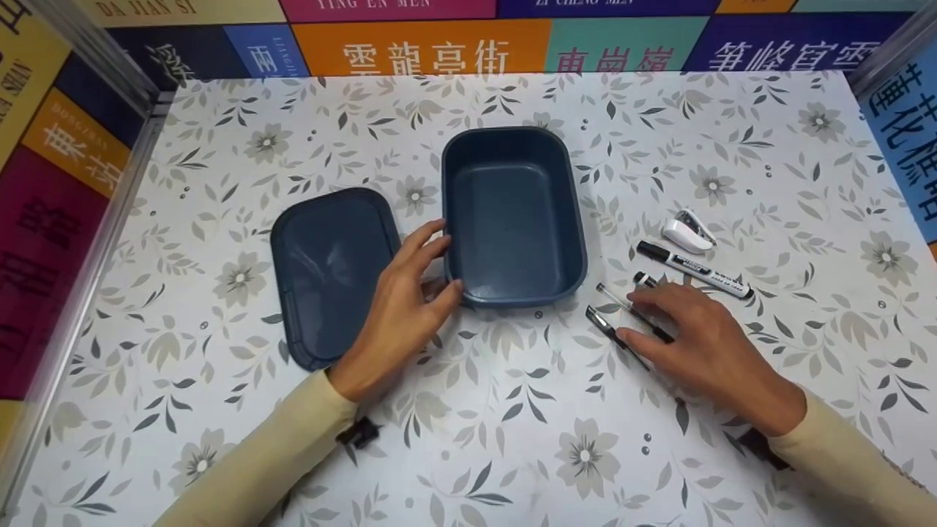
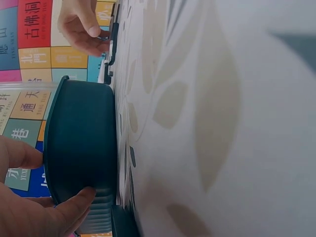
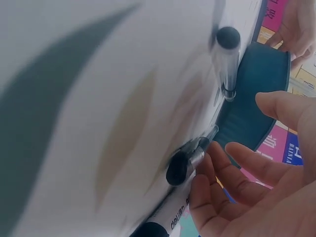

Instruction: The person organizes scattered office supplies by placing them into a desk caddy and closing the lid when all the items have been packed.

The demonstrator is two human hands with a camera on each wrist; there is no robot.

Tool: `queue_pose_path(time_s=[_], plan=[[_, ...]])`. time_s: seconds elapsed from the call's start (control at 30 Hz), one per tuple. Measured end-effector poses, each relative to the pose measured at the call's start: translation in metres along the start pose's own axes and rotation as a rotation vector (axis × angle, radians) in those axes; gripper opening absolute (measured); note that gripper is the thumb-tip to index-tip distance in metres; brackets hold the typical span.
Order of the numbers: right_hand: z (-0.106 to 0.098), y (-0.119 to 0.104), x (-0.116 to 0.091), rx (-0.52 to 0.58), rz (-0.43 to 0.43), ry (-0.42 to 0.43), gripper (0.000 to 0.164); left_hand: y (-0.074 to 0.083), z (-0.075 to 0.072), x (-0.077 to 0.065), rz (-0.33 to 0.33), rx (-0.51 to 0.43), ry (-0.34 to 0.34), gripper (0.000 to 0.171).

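Note:
A dark blue rectangular box stands open on the table with nothing inside. At its near-left corner my left hand touches the outer wall with fingertips and thumb. The left wrist view shows the thumb against the box wall. My right hand is over two slim pens, a clear one and a black one, with fingers loosely bent and thumb apart. Under its fingers lies a marker, partly hidden. In the right wrist view the fingertips are close to a pen; contact is unclear.
The blue lid lies flat left of the box, partly under my left wrist. Beyond my right hand are a black-and-white marker and a small white stapler. Panels with printed lettering border the flower-patterned table.

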State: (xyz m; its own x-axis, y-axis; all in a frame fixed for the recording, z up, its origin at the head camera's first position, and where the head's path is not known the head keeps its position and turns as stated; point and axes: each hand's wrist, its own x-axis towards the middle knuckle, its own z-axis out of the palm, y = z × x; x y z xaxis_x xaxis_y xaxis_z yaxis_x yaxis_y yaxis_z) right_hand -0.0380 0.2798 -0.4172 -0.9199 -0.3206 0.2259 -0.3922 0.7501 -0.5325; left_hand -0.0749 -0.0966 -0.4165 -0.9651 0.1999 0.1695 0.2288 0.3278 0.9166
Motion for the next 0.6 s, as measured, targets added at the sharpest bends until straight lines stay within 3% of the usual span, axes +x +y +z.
queue_pose_path(time_s=[0.27, 0.6], plan=[[0.0015, 0.0006, -0.0038, -0.022, -0.073, 0.029, 0.041, 0.0004, -0.0006, 0.0001, 0.008, 0.013, 0.0, 0.056], [0.0002, -0.0006, -0.0055, -0.102, -0.01, 0.007, 0.034, 0.0, -0.0002, 0.0002, 0.018, 0.01, 0.002, 0.055]])
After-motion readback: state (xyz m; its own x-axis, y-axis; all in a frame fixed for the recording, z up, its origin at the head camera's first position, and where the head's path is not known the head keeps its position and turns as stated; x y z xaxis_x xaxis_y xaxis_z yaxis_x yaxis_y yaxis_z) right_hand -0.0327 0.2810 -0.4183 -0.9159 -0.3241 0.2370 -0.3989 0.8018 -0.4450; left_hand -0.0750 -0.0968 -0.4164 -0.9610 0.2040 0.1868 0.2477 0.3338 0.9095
